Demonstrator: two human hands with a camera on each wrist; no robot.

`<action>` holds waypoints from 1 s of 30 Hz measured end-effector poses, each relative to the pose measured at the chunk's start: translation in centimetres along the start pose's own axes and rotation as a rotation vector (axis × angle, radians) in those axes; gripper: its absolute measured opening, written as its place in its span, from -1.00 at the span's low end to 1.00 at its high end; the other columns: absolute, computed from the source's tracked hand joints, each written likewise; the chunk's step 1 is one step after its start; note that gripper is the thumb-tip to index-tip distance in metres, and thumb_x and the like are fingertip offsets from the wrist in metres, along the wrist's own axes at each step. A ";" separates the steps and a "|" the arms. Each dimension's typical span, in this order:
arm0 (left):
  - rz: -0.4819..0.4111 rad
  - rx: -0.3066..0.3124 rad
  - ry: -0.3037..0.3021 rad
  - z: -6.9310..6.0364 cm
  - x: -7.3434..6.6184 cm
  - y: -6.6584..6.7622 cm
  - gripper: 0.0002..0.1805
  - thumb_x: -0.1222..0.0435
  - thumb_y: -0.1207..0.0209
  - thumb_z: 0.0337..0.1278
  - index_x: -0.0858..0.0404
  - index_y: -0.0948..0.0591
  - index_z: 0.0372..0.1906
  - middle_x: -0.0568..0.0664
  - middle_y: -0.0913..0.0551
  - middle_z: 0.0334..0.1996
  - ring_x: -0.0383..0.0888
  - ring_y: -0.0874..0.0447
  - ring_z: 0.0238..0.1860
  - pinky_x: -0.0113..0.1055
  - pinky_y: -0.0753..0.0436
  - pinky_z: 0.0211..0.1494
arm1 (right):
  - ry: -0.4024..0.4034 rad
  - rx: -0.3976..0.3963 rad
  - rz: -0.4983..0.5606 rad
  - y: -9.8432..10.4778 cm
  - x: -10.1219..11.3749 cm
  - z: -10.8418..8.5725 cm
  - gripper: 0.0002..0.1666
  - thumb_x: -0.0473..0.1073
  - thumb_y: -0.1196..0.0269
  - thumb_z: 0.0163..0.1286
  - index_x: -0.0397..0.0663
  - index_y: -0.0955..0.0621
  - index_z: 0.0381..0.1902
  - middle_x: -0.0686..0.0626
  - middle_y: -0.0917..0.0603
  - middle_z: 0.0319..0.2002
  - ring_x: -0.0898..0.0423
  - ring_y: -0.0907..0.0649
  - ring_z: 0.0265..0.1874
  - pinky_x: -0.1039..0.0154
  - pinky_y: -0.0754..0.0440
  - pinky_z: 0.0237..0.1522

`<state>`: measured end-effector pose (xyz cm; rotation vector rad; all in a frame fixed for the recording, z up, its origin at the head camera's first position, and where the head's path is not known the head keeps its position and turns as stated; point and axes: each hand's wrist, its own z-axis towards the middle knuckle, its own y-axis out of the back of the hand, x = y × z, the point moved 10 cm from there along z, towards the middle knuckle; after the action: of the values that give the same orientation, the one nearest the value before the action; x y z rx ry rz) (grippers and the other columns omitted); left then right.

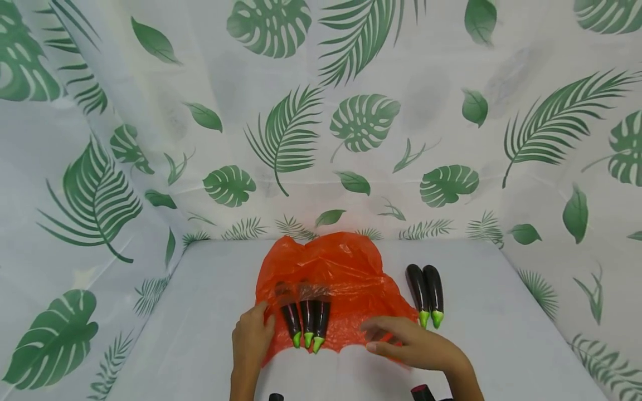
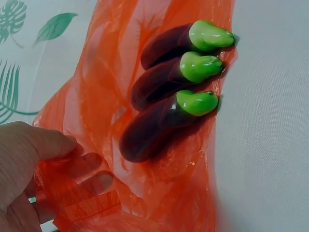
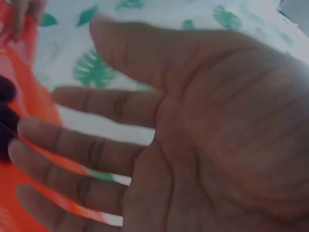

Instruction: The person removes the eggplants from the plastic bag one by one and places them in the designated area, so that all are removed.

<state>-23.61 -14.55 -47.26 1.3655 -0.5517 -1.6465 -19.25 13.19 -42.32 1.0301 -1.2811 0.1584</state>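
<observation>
A thin red-orange plastic bag [image 1: 336, 262] lies spread on the white surface. Three dark eggplants [image 2: 166, 77] with green stems lie side by side at its mouth. In the head view, film covers their far ends. At the bag's left edge, my left hand [image 1: 252, 334] pinches the film. Its thumb [image 2: 55, 144] is on top, and the other fingers show through the plastic. My right hand [image 1: 413, 341] is over the bag's right part, fingers spread apart and palm holding nothing. Beyond it, to the right, lie two more eggplants [image 1: 425, 289].
Leaf-print white cloth [image 1: 361, 122] rises at the back and both sides of the white tabletop [image 1: 200, 312]. Two dark objects, one of them a cylinder [image 1: 422, 392], are cut off at the bottom edge of the head view.
</observation>
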 end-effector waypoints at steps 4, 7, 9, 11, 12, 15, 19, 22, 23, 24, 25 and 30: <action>0.001 0.003 -0.001 -0.2 0.0 0.0 -0.89 0.39 -0.28 0.01 0.23 -0.64 -0.30 -0.04 -0.61 -0.57 -0.18 -0.44 -0.59 -0.30 -0.36 -0.56 | -0.037 0.053 0.035 -2.2 -1.1 1.1 -0.62 -0.03 -0.15 0.45 -0.07 -0.56 0.12 0.02 -0.68 -0.10 0.30 -0.62 -0.16 0.34 -0.62 -0.15; 0.003 0.023 0.017 -0.4 0.2 -0.2 -0.89 0.38 -0.27 0.03 0.24 -0.64 -0.29 -0.06 -0.56 -0.60 -0.18 -0.41 -0.60 -0.31 -0.36 -0.55 | -0.052 0.087 0.048 -3.5 -1.7 2.0 -0.61 -0.05 -0.18 0.42 -0.11 -0.56 0.11 0.04 -0.69 -0.14 0.29 -0.62 -0.19 0.35 -0.61 -0.15; 0.006 0.032 0.023 -0.4 0.2 -0.3 -0.90 0.38 -0.27 0.04 0.23 -0.63 -0.29 -0.08 -0.52 -0.63 -0.19 -0.38 -0.60 -0.32 -0.33 -0.56 | -0.065 0.096 0.042 -4.1 -2.3 2.6 -0.61 -0.05 -0.19 0.42 -0.12 -0.56 0.11 0.04 -0.69 -0.14 0.28 -0.62 -0.20 0.36 -0.61 -0.15; 0.004 0.042 0.031 -0.4 0.3 -0.5 -0.90 0.38 -0.26 0.05 0.24 -0.63 -0.29 -0.10 -0.47 -0.66 -0.19 -0.33 -0.62 -0.33 -0.30 -0.57 | -0.081 0.085 0.027 -4.5 -3.0 3.3 -0.60 -0.04 -0.18 0.42 -0.14 -0.56 0.11 0.03 -0.69 -0.14 0.24 -0.63 -0.20 0.35 -0.62 -0.16; 0.002 0.042 0.033 -0.4 0.3 -0.5 -0.90 0.38 -0.27 0.05 0.24 -0.63 -0.29 -0.11 -0.45 -0.67 -0.19 -0.32 -0.62 -0.34 -0.29 -0.57 | -0.098 0.075 0.033 -4.6 -3.5 3.7 -0.58 -0.03 -0.18 0.42 -0.16 -0.56 0.11 0.01 -0.70 -0.15 0.22 -0.64 -0.20 0.33 -0.62 -0.15; 0.001 0.036 0.028 -0.3 0.4 -0.5 -0.92 0.38 -0.27 0.04 0.23 -0.63 -0.31 -0.12 -0.43 -0.69 -0.19 -0.30 -0.64 -0.34 -0.27 -0.59 | -0.181 0.010 0.123 -4.9 -5.4 4.8 -0.50 -0.01 -0.18 0.42 -0.25 -0.52 0.14 -0.09 -0.70 -0.16 0.07 -0.67 -0.22 0.19 -0.66 -0.16; 0.007 0.018 0.018 -0.1 0.4 -0.4 -0.93 0.38 -0.28 0.03 0.20 -0.61 -0.37 -0.10 -0.45 -0.69 -0.19 -0.32 -0.64 -0.33 -0.28 -0.59 | -0.316 -0.152 0.325 -4.7 -8.3 6.0 -0.36 0.07 -0.18 0.42 -0.36 -0.43 0.20 -0.22 -0.66 -0.14 -0.07 -0.69 -0.24 0.06 -0.69 -0.20; 0.005 0.003 0.005 0.0 0.2 -0.3 -0.92 0.39 -0.28 0.01 0.20 -0.60 -0.39 -0.09 -0.47 -0.68 -0.19 -0.32 -0.64 -0.33 -0.27 -0.59 | -0.378 -0.267 0.419 -4.6 -10.0 6.5 -0.29 0.12 -0.17 0.41 -0.39 -0.39 0.21 -0.25 -0.64 -0.10 -0.07 -0.71 -0.20 0.05 -0.70 -0.19; 0.001 -0.001 0.002 0.0 0.2 -0.3 -0.92 0.40 -0.29 0.00 0.21 -0.60 -0.39 -0.10 -0.47 -0.68 -0.20 -0.31 -0.64 -0.34 -0.27 -0.60 | -0.387 -0.295 0.435 -4.5 -10.4 6.7 -0.28 0.12 -0.17 0.41 -0.41 -0.38 0.22 -0.26 -0.64 -0.09 -0.07 -0.71 -0.18 0.05 -0.70 -0.18; -0.001 -0.003 0.000 0.0 0.1 -0.3 -0.92 0.40 -0.28 0.00 0.21 -0.60 -0.40 -0.10 -0.47 -0.68 -0.20 -0.30 -0.64 -0.35 -0.26 -0.61 | -0.397 -0.322 0.455 -4.5 -10.7 6.9 -0.28 0.10 -0.17 0.42 -0.42 -0.37 0.22 -0.28 -0.63 -0.08 -0.08 -0.71 -0.17 0.04 -0.70 -0.17; -0.004 -0.004 -0.002 0.1 0.0 -0.2 -0.92 0.41 -0.28 0.00 0.21 -0.60 -0.40 -0.10 -0.47 -0.68 -0.21 -0.29 -0.65 -0.35 -0.25 -0.61 | -0.403 -0.345 0.468 -4.5 -11.0 7.0 -0.28 0.10 -0.17 0.42 -0.43 -0.37 0.22 -0.29 -0.63 -0.08 -0.08 -0.71 -0.16 0.04 -0.69 -0.17; -0.007 -0.006 -0.004 0.1 -0.1 -0.3 -0.91 0.42 -0.29 -0.01 0.21 -0.59 -0.42 -0.10 -0.48 -0.69 -0.22 -0.27 -0.66 -0.37 -0.24 -0.63 | -0.442 -0.429 0.496 -4.6 -12.0 7.5 -0.30 0.02 -0.18 0.42 -0.48 -0.35 0.23 -0.29 -0.63 -0.12 -0.03 -0.71 -0.20 0.09 -0.70 -0.20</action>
<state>-23.80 -14.38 -47.40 1.3617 -0.5448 -1.6551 -25.83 10.46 -55.38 0.3712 -1.8631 0.0258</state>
